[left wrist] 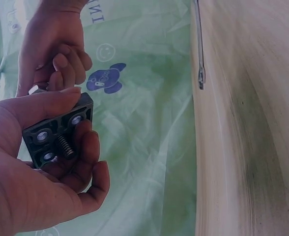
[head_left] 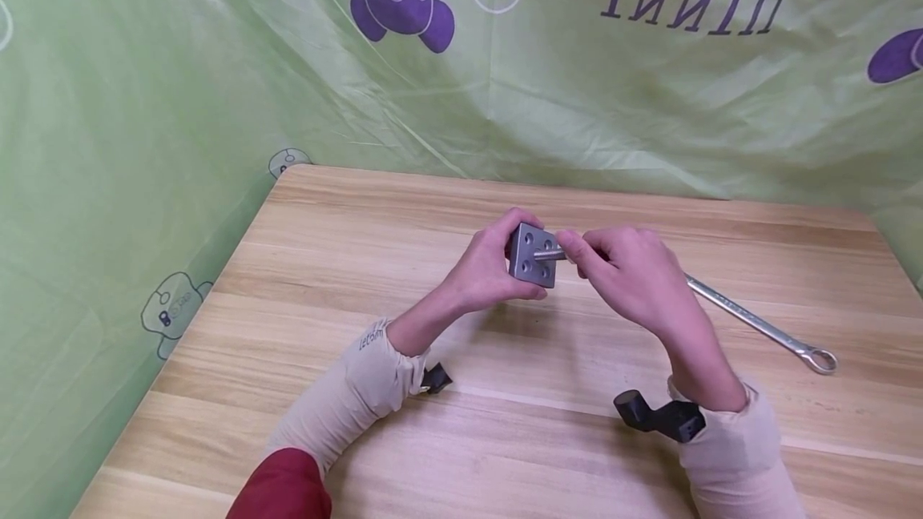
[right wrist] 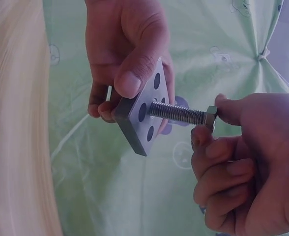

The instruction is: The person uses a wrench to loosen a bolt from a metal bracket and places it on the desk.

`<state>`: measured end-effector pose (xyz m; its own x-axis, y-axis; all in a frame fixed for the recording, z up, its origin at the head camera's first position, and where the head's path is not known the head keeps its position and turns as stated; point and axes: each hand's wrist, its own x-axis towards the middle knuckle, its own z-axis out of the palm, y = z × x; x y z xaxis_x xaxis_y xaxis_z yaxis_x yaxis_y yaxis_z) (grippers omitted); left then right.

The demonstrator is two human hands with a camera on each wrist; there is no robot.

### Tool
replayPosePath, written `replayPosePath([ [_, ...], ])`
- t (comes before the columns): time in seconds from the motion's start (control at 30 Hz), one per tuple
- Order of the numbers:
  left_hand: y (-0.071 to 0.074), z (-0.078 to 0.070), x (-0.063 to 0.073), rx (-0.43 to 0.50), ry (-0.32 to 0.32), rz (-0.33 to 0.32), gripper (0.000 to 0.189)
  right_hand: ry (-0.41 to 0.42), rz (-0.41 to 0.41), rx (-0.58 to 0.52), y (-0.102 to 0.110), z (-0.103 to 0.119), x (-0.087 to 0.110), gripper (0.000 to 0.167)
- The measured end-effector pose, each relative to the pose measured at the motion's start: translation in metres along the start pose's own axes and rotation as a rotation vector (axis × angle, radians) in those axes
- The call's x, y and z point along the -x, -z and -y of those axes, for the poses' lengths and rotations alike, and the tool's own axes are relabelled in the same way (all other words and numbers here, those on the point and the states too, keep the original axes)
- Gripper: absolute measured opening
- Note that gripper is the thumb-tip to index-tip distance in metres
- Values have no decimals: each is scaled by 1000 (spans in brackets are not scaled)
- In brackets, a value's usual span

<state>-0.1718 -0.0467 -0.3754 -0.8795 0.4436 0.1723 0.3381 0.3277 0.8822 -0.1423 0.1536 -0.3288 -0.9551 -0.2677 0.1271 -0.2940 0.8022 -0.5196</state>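
Observation:
My left hand (head_left: 490, 263) grips a grey square plate (right wrist: 134, 123) by its edges, holding it above the table. Several round holes show near the plate's corners. A threaded hex bolt (right wrist: 179, 113) runs through the plate's middle, and its threaded end (left wrist: 66, 146) sticks out on the far side in the left wrist view. At the bolt's hex head (right wrist: 211, 117), my right hand (head_left: 634, 275) pinches with thumb and index finger while its other fingers curl in. Most of the bolt's head is hidden by fingers in the head view.
A long combination wrench (head_left: 764, 328) lies on the wooden table (head_left: 346, 263) to the right, partly behind my right hand. Black mounts (head_left: 659, 416) are strapped at both sleeved wrists. A green printed curtain (head_left: 490, 102) hangs behind and along the left of the table.

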Motion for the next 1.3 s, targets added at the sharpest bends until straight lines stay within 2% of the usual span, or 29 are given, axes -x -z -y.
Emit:
replayPosePath([
  [0.17,-1,-1,0,1,4,5,72,20,-31,-7,-1,1,0,47],
  [0.3,-1,0,0,-1,8,4,73,49,-62,-37,1,0,2,34],
  [0.47,-1,-1,0,1,16,7,73,109,-129,-53,2,0,4,21],
  [0.6,-1,-2,-1,2,14,5,73,181,-173,-108,2,-2,5,15],
  [0.8,0,-1,0,12,13,3,73,289,-213,-166,1,-3,5,20],
  [1.07,0,-2,0,19,18,5,73,461,-287,-164,-3,-7,1,33],
  [1.2,0,-2,0,17,12,4,73,458,-258,-132,-1,-7,2,32],
  [1.3,0,-2,0,16,12,4,73,381,-204,-123,3,-7,4,31],
])
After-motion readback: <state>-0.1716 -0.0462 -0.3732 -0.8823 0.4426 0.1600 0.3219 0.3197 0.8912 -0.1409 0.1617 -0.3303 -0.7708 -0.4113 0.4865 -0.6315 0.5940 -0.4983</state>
